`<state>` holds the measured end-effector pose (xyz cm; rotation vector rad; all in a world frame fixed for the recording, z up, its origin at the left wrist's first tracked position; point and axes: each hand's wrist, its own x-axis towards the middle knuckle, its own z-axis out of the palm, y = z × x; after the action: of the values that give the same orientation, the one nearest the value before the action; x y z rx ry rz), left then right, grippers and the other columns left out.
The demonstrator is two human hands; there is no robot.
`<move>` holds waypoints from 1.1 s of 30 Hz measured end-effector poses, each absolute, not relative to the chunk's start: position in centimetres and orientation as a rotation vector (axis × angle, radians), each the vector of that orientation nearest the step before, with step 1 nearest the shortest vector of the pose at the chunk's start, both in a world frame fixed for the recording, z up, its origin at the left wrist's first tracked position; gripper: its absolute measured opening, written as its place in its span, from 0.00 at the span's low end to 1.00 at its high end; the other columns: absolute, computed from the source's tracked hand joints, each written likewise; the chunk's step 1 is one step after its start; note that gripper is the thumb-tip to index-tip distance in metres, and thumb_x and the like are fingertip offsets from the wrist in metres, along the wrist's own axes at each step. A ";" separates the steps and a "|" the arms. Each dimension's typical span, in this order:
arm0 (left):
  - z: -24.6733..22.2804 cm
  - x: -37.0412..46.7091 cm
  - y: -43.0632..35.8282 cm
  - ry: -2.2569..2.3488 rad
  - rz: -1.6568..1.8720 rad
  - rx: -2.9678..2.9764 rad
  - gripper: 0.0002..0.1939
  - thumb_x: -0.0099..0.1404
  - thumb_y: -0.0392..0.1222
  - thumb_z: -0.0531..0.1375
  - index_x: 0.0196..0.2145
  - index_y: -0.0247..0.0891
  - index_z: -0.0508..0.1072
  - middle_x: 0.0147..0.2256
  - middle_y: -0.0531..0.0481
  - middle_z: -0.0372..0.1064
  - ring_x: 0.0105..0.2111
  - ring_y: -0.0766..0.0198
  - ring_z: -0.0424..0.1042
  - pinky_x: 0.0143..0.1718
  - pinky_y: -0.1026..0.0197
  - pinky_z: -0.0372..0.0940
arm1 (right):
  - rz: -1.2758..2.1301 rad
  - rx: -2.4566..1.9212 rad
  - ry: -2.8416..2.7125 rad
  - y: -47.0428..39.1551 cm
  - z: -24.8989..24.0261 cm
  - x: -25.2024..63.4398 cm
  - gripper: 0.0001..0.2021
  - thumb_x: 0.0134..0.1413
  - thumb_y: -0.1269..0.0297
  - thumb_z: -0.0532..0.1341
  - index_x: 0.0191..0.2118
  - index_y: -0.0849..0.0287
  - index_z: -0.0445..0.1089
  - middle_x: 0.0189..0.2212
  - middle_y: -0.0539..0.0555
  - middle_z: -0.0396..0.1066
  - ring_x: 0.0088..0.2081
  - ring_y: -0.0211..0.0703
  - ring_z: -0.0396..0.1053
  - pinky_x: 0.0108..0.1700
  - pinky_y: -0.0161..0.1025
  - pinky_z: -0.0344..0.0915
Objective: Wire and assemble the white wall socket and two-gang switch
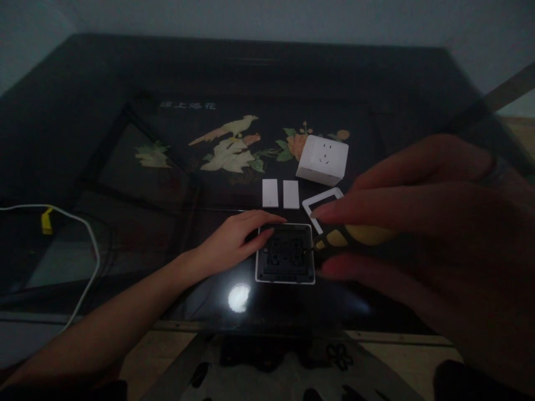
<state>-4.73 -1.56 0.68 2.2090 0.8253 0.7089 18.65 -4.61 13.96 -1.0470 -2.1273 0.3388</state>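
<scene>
A square switch housing (285, 274) with a white rim and black inside lies on the dark glossy table. My left hand (240, 236) rests on its upper left edge, thumb and fingers apart around the corner. Large in the foreground, my right hand (409, 223) holds a screwdriver (336, 238) with a yellow and black handle, its tip at the housing's right side. Behind the housing lie two small white plates, the left one (270, 193) beside the right one (291, 194). A white frame (321, 196) sits partly behind my right fingers.
A white socket box (325, 156) stands behind the frame. A white cable (90, 231) with a yellow tag (47, 221) curves along the left side. The table (167, 67) bears a bird and flower picture, and its front edge runs below the housing.
</scene>
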 end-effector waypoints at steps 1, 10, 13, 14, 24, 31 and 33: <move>0.7 -4.7 -1.6 0.836 0.689 2.205 0.14 0.73 0.38 0.53 0.53 0.40 0.71 0.48 0.47 0.76 0.48 0.59 0.76 0.51 0.56 0.71 | 0.329 -1.071 -2.129 -4.7 14.0 18.7 0.14 0.54 0.65 0.69 0.45 0.45 0.70 0.35 0.43 0.73 0.36 0.34 0.72 0.42 0.25 0.71; 1.0 -4.7 -1.6 0.848 0.672 2.201 0.14 0.73 0.38 0.52 0.52 0.38 0.71 0.48 0.47 0.77 0.48 0.59 0.76 0.51 0.56 0.71 | 0.411 -1.055 -2.266 -5.3 14.1 19.9 0.15 0.62 0.57 0.60 0.54 0.40 0.68 0.54 0.41 0.72 0.53 0.43 0.73 0.51 0.35 0.74; 0.7 -4.8 -1.6 0.826 0.711 2.208 0.14 0.73 0.38 0.52 0.53 0.39 0.71 0.48 0.48 0.77 0.48 0.59 0.76 0.51 0.57 0.71 | 0.310 -1.059 -2.139 -4.7 14.2 18.7 0.12 0.51 0.59 0.69 0.43 0.47 0.73 0.40 0.45 0.75 0.41 0.39 0.76 0.40 0.30 0.74; 0.6 -4.8 -1.6 0.826 0.710 2.208 0.14 0.73 0.37 0.53 0.52 0.39 0.71 0.48 0.48 0.77 0.48 0.60 0.76 0.51 0.58 0.71 | 0.274 -1.069 -2.099 -4.6 14.2 18.3 0.12 0.49 0.61 0.71 0.40 0.47 0.73 0.35 0.45 0.73 0.36 0.36 0.74 0.37 0.28 0.73; 1.0 -4.7 -1.6 0.867 0.640 2.199 0.14 0.73 0.38 0.52 0.52 0.38 0.72 0.49 0.47 0.77 0.48 0.59 0.76 0.51 0.56 0.71 | 0.402 -1.116 -2.286 -5.7 13.7 20.4 0.19 0.65 0.59 0.58 0.59 0.34 0.62 0.55 0.39 0.71 0.53 0.41 0.72 0.55 0.36 0.71; 0.7 -4.8 -1.6 0.841 0.717 2.203 0.13 0.73 0.38 0.53 0.52 0.40 0.72 0.47 0.47 0.77 0.47 0.59 0.77 0.50 0.56 0.72 | 0.286 -1.115 -2.058 -5.0 15.0 18.0 0.11 0.48 0.62 0.70 0.39 0.45 0.74 0.33 0.43 0.72 0.32 0.35 0.72 0.35 0.31 0.72; 0.8 -4.7 -1.6 0.855 0.687 2.212 0.13 0.73 0.37 0.53 0.52 0.38 0.72 0.47 0.47 0.77 0.47 0.60 0.77 0.50 0.57 0.72 | 0.298 -1.127 -2.067 -4.8 15.0 18.2 0.12 0.51 0.65 0.69 0.42 0.43 0.74 0.34 0.43 0.74 0.33 0.36 0.73 0.36 0.31 0.72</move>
<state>-4.73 -1.56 0.82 2.2123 0.8547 0.6875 18.16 -4.79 15.03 -1.1275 -2.0667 0.2984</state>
